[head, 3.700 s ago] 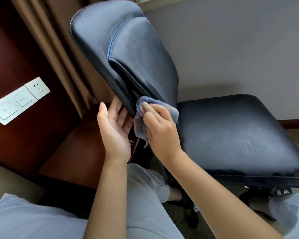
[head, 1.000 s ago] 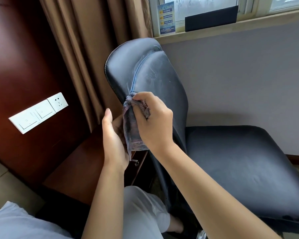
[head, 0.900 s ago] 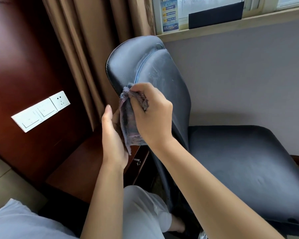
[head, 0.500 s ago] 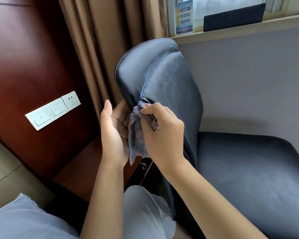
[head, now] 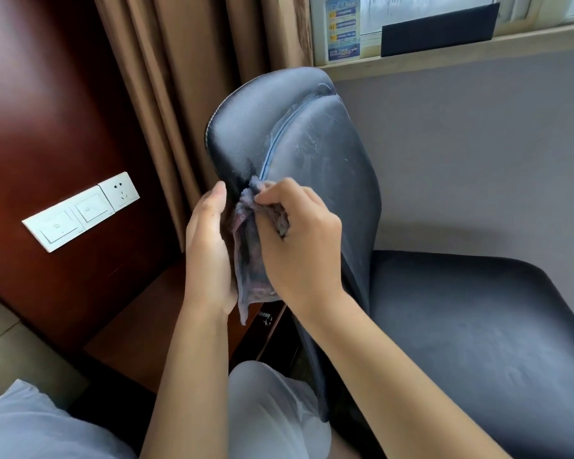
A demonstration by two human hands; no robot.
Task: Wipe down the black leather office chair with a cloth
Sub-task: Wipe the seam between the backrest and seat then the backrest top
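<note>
The black leather office chair (head: 318,154) stands in front of me, its backrest upright at centre and its seat (head: 471,326) spreading to the lower right. My right hand (head: 299,240) grips a bluish-grey cloth (head: 251,260) and holds it against the left edge seam of the backrest. The cloth's loose end hangs down between my hands. My left hand (head: 207,246) lies with straight fingers against the backrest's left rear edge, right beside the cloth. The lower part of the backrest is hidden behind my hands and forearms.
A dark wooden panel with white switches and a socket (head: 80,210) is on the left, over a wooden desk surface (head: 140,326). Brown curtains (head: 179,77) hang behind the chair. A window sill (head: 444,51) runs above a grey wall. My knee (head: 265,409) is below.
Over the last second my right hand rubbed the cloth up and back down a little along the backrest's left seam. My left hand stayed against the rear edge. The camera shifted slightly.
</note>
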